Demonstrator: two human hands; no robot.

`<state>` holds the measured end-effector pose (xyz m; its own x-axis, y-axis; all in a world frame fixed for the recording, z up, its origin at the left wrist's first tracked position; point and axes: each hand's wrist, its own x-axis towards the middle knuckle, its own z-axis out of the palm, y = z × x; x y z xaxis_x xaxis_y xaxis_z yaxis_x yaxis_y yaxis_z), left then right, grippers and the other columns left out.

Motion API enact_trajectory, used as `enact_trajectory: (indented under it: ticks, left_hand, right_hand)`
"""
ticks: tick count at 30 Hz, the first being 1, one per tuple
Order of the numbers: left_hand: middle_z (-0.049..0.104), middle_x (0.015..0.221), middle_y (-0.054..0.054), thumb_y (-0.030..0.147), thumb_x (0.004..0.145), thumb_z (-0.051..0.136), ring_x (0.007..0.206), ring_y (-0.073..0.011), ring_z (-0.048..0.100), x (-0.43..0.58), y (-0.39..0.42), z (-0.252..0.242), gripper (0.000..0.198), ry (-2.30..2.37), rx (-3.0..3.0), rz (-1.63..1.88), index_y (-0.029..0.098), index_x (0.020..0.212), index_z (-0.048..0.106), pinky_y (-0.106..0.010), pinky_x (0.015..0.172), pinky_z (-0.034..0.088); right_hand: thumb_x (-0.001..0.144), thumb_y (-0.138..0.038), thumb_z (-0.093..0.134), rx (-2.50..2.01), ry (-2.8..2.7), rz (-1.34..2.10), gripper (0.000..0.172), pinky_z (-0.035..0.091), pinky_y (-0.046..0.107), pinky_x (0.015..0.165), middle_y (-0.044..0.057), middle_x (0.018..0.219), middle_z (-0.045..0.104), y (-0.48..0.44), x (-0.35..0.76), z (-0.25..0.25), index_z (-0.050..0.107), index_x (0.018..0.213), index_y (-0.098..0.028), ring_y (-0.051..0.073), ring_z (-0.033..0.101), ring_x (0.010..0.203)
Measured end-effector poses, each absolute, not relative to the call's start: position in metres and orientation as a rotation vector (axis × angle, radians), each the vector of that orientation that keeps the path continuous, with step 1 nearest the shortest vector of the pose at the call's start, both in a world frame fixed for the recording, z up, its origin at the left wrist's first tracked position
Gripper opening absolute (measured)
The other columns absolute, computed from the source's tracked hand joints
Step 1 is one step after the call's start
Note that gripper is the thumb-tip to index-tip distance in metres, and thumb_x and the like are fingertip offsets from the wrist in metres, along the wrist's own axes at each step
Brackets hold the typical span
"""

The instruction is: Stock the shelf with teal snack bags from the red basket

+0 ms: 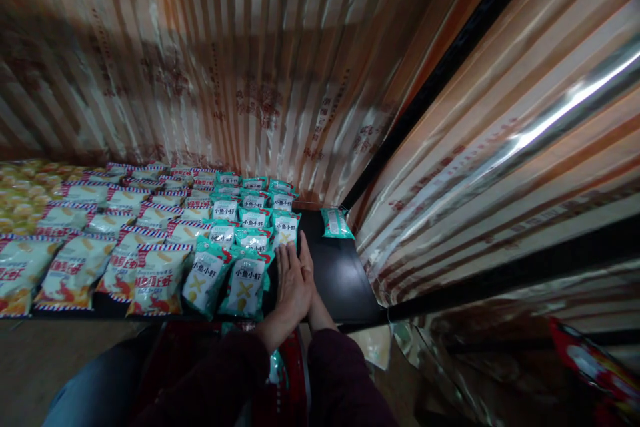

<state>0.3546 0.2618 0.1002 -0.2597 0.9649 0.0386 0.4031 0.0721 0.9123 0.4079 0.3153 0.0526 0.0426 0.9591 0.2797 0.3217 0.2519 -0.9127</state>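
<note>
Rows of teal snack packets [240, 280] lie overlapping on a black shelf [340, 273]. My left hand [290, 283] lies flat with fingers stretched out, pressed against the right edge of the teal rows. My right hand [306, 260] sits just behind and beside it, fingers extended along the same edge, mostly hidden by the left hand. One teal packet [336, 222] lies alone at the back right of the shelf. Both sleeves are dark maroon.
Red-and-white striped snack packets [150, 273] fill the shelf's middle, yellow packets [15, 207] the far left. Striped foil sheeting [250, 67] covers the back and right side. Red packaging [595, 367] lies at lower right. More packets sit by my lap [280, 373].
</note>
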Motion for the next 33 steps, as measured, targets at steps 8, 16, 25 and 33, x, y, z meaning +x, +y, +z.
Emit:
enact_trajectory:
  ticks: [8, 16, 25, 33]
  left_hand:
    - [0.016, 0.156, -0.016, 0.025, 0.085, 0.036, 0.142, -0.0231, 0.021, 0.356, 0.195, 0.101, 0.068, 1.646, 1.416, 0.985, 0.004, 0.147, 0.017, -0.036, 0.115, 0.023]
    - [0.035, 0.149, -0.013, 0.033, 0.086, 0.041, 0.135, -0.0231, 0.037, 0.329, 0.111, 0.072, 0.060, 1.455, 1.536, 0.978, 0.015, 0.142, 0.031, -0.039, 0.111, 0.031]
    - [0.059, 0.129, -0.010, 0.040, 0.081, 0.055, 0.119, -0.0238, 0.054, 0.274, 0.047, -0.009, 0.048, 1.514, 1.247, 0.642, 0.020, 0.125, 0.054, -0.035, 0.103, 0.039]
    - [0.059, 0.116, -0.008, 0.038, 0.089, 0.055, 0.099, -0.0199, 0.059, 0.224, 0.043, -0.070, 0.034, 1.808, 0.929, 0.447, 0.016, 0.115, 0.056, -0.042, 0.085, 0.051]
  right_hand:
    - [0.083, -0.046, 0.042, -1.367, -1.608, 0.682, 0.058, 0.032, 0.046, 0.108, 0.012, 0.138, 0.049, 0.268, 0.412, 0.041, 0.046, 0.132, -0.017, 0.025, 0.042, 0.130]
    - [0.091, -0.033, 0.036, -1.390, -1.681, 0.530, 0.045, 0.036, 0.046, 0.104, 0.018, 0.130, 0.053, 0.184, 0.411, 0.024, 0.050, 0.128, -0.013, 0.027, 0.047, 0.123]
    - [0.073, -0.011, 0.048, -1.637, -1.956, 1.100, 0.041, 0.040, 0.033, 0.100, 0.010, 0.120, 0.063, 0.102, 0.384, -0.049, 0.065, 0.109, -0.019, 0.020, 0.055, 0.115]
    - [0.085, -0.026, 0.059, -1.942, -1.916, 1.457, 0.012, 0.048, 0.034, 0.082, 0.008, 0.087, 0.069, 0.095, 0.383, -0.087, 0.065, 0.087, -0.016, 0.020, 0.064, 0.089]
